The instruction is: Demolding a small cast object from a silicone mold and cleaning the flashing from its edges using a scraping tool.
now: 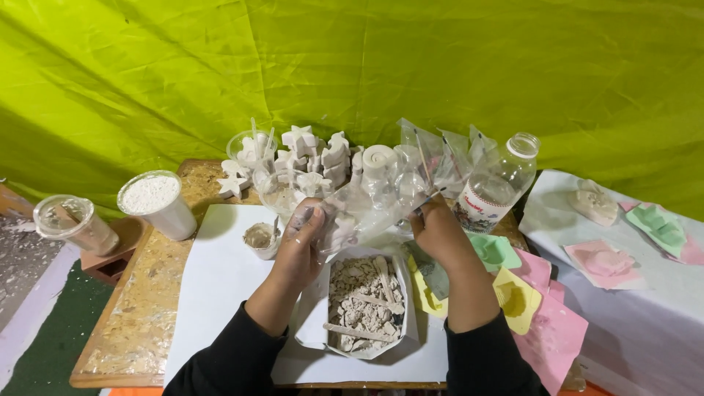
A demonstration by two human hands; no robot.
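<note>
Both hands were raised over the middle of the desk (139,323), gripping a bunch of crumpled clear plastic bags (389,187) between them. The left hand (302,242), smeared with grey-white dust, had its fingers curled around the left end of the bunch, while the right hand (438,233) pinched the right end, where thin sticks poked out of the plastic. Directly below the hands, on a white sheet (220,286) spread across the desk, sat an open white box (364,306) filled with broken plaster pieces and a few flat wooden sticks. Just beside the left hand stood a small paper cup (260,239) holding greyish paste. Behind the bags, white star-shaped casts (312,150) were piled near the back edge. A clear cup of white powder (155,202) and another clear plastic cup (73,222) stood at the far left. An uncapped clear bottle (499,183) stood to the right, with yellow, green and pink moulds (517,297) lying beside the right forearm.
</note>
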